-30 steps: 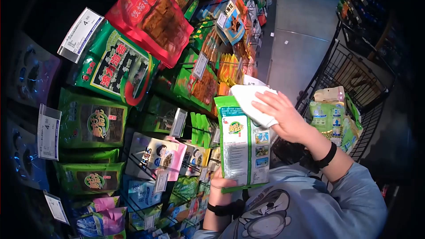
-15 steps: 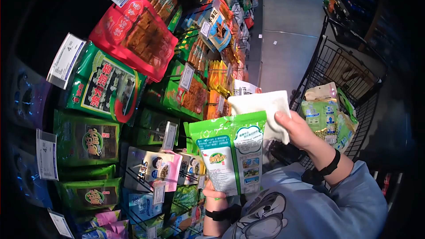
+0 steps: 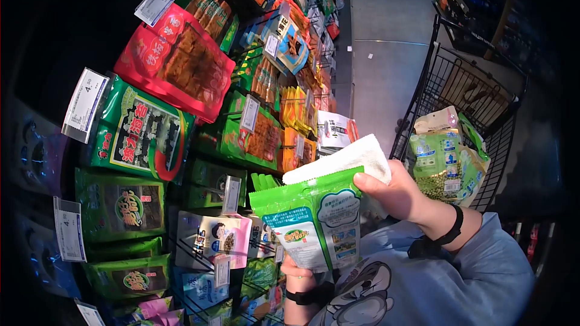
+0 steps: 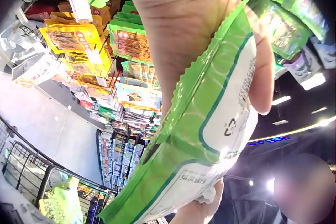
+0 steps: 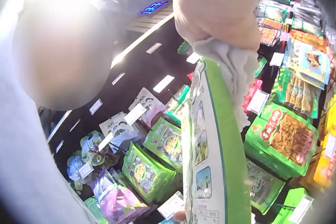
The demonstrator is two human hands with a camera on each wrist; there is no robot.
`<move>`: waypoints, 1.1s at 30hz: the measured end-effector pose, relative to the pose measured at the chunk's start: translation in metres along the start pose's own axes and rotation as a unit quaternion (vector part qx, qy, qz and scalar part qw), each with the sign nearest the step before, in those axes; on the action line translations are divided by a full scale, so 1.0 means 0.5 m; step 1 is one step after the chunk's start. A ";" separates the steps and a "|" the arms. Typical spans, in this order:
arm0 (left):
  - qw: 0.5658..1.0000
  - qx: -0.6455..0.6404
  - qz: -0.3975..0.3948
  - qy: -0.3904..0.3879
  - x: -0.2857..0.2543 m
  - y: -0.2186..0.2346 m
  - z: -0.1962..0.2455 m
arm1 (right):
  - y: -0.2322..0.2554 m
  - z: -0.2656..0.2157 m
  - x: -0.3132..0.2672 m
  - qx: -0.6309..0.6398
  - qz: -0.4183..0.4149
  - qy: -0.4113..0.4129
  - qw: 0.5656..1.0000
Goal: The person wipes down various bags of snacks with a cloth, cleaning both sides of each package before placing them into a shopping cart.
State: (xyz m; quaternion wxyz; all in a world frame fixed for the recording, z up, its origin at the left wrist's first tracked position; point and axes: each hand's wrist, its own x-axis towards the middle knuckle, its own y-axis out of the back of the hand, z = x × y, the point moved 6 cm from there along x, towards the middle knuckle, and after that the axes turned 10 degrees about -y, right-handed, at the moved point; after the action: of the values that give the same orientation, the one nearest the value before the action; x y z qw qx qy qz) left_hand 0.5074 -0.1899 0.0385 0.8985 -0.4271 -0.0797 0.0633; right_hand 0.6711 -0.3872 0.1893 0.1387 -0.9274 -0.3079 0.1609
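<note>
A green and white snack packet (image 3: pixel 314 223) is held up in front of the person's chest, its printed back toward the head camera. My left hand (image 3: pixel 296 267) grips it by the lower left edge; in the left wrist view the thumb (image 4: pixel 262 85) lies over its printed side. At its upper right corner my right hand (image 3: pixel 393 190) holds a folded white cloth (image 3: pixel 344 162), with the thumb against the packet's corner. The cloth lies along the back of the packet's top, partly hidden by it. In the right wrist view the cloth (image 5: pixel 231 66) hangs from that hand beside the packet's edge.
Shelves of hanging snack packets line the left, among them a red packet (image 3: pixel 175 63) and a dark green seaweed packet (image 3: pixel 139 130). Price tags (image 3: pixel 86 105) stick out from them. A black wire shopping cart (image 3: pixel 504 145) on the right carries green bags (image 3: pixel 438 160).
The packet has tilted and its top has come toward the camera. The right hand with the cloth has moved from the packet's front to its upper edge. The view has shifted slightly.
</note>
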 end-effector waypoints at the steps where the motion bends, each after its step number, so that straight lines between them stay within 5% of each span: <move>1: 1.000 0.000 -0.003 -0.001 0.000 -0.001 0.002 | -0.002 -0.004 0.000 0.000 0.000 0.001 1.000; 13: 1.000 0.004 -0.013 -0.020 -0.004 -0.021 0.021 | -0.026 -0.010 0.008 0.075 -0.034 -0.011 0.997; 15: 0.993 0.001 0.118 0.015 -0.017 -0.012 0.019 | -0.027 -0.010 0.009 0.068 -0.035 -0.014 0.997; 21: 0.998 0.003 -0.026 -0.055 0.018 -0.039 0.021 | -0.028 -0.005 0.017 0.061 -0.026 -0.008 0.998; 24: 1.000 -0.002 0.002 -0.031 0.026 -0.041 0.015 | -0.008 -0.008 0.025 0.037 0.015 -0.018 0.999; 25: 1.000 -0.005 0.018 -0.020 0.027 -0.043 0.013 | 0.004 -0.008 0.028 0.049 0.063 0.035 0.996; 28: 0.997 -0.013 0.070 0.009 0.029 -0.045 0.009 | 0.022 -0.033 0.014 -0.154 0.194 0.161 0.955; 30: 0.994 -0.019 0.106 0.028 0.032 -0.041 0.004 | -0.019 -0.043 0.006 -0.460 0.145 0.317 0.816; 33: 0.997 -0.013 0.029 0.065 0.055 -0.048 -0.015 | -0.085 0.038 0.023 -0.606 0.034 0.250 0.754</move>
State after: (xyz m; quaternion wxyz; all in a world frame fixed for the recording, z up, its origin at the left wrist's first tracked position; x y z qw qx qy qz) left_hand 0.5370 -0.2057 0.0552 0.8939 -0.4441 -0.0097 0.0608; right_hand 0.6500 -0.3444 0.1844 -0.3862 -0.8343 -0.2633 -0.2925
